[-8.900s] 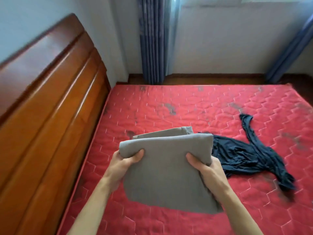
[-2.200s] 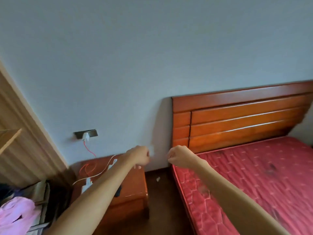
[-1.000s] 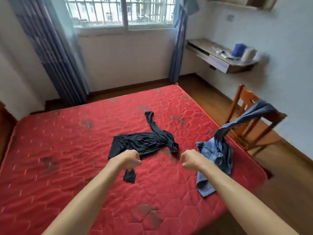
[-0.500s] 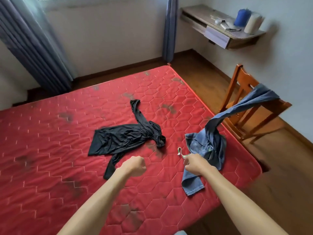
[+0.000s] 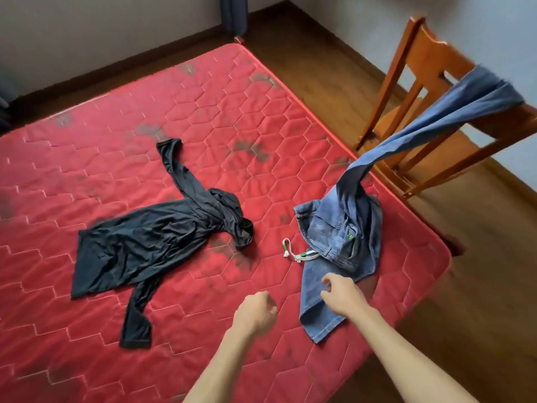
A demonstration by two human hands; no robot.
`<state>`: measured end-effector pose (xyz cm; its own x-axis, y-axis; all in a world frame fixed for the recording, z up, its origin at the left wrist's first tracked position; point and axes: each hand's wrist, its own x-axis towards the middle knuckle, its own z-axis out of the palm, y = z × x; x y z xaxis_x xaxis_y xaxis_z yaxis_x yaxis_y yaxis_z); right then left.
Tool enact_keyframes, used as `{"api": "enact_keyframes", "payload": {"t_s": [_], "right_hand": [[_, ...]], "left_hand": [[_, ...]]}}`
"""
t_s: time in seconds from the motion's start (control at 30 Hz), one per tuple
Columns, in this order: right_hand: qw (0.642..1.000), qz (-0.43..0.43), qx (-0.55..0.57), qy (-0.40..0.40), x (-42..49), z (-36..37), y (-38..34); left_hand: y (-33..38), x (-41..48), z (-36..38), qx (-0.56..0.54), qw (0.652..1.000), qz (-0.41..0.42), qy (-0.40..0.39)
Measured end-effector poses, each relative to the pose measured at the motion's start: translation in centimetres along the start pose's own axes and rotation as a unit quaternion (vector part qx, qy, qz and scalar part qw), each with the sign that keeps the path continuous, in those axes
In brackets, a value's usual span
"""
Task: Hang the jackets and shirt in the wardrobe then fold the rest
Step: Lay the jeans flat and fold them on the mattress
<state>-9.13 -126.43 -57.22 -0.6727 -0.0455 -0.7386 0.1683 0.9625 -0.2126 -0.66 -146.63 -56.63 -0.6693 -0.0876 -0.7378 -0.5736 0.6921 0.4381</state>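
Observation:
A black long-sleeved top (image 5: 151,248) lies spread and crumpled on the red quilted mattress (image 5: 203,112). Blue jeans (image 5: 340,237) lie bunched near the mattress's right edge, with one leg stretched up over the wooden chair (image 5: 430,74); a white drawstring (image 5: 293,253) trails from the waistband. My right hand (image 5: 341,292) hovers over the lower end of the jeans, fingers loosely curled, holding nothing. My left hand (image 5: 257,311) is curled into a fist above the mattress, between the two garments, and holds nothing.
The chair stands on the wooden floor (image 5: 479,286) close to the bed's right side. A blue curtain (image 5: 232,13) hangs at the far wall. The bed's corner lies at the lower right.
The view has tilted down and closer to the bed. My right hand has moved right, over the jeans, and its fingers have loosened. The garments have not moved.

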Motion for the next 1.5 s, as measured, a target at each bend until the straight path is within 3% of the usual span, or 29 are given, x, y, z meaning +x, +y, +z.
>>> {"api": "enact_keyframes", "payload": {"t_s": [0.13, 0.3, 0.4, 0.5, 0.63, 0.73, 0.8, 0.9, 1.07, 1.23, 1.3, 1.4, 1.5], "right_hand": [[0.985, 0.091, 0.135, 0.065, 7.2, 2.0, 4.3], [0.921, 0.21, 0.278, 0.172, 17.0, 2.6, 7.6], [0.903, 0.247, 0.292, 0.195, 21.7, 3.7, 7.5], [0.888, 0.235, 0.335, 0.209, 23.7, 5.1, 6.4], [0.914, 0.14, 0.361, 0.125, 21.2, 8.0, 2.1], [0.916, 0.083, 0.392, 0.025, 16.7, 11.4, -0.4], [0.906, 0.061, 0.416, -0.045, 13.7, 14.0, -1.0], [0.894, 0.019, 0.429, -0.127, 9.6, 17.0, -1.8], [0.895, -0.076, 0.361, -0.249, 3.1, 16.0, -4.4], [0.879, -0.082, 0.388, -0.266, -2.0, 8.0, -9.1], [0.878, -0.109, 0.406, -0.229, -3.6, 3.3, -11.9], [0.888, -0.173, 0.417, -0.082, -6.2, -3.4, -16.7], [0.873, -0.308, 0.378, -0.012, -10.0, -9.0, -21.3]], "left_hand": [[1.5, 7.1, 7.7, -0.091, 0.995, 0.024, -0.021], [1.1, 12.7, 14.2, -0.198, 0.976, 0.057, 0.07], [-0.5, 14.7, 15.2, -0.279, 0.954, 0.041, 0.103], [-1.0, 16.8, 14.2, -0.334, 0.939, 0.017, 0.078], [0.7, 19.6, 12.1, -0.468, 0.882, -0.041, 0.02], [1.2, 20.5, 9.5, -0.524, 0.841, -0.136, 0.004], [-0.8, 20.1, 8.0, -0.522, 0.826, -0.209, 0.018], [-5.3, 18.4, 6.1, -0.514, 0.824, -0.235, 0.034], [-8.6, 12.1, 0.7, -0.459, 0.871, -0.155, 0.077], [-7.2, 3.6, -10.0, -0.382, 0.917, -0.019, 0.112], [-6.0, -0.3, -14.8, -0.333, 0.934, 0.051, 0.118], [-4.1, -6.0, -21.3, -0.261, 0.945, 0.144, 0.131], [-2.3, -12.3, -26.1, -0.156, 0.949, 0.244, 0.126]]}}
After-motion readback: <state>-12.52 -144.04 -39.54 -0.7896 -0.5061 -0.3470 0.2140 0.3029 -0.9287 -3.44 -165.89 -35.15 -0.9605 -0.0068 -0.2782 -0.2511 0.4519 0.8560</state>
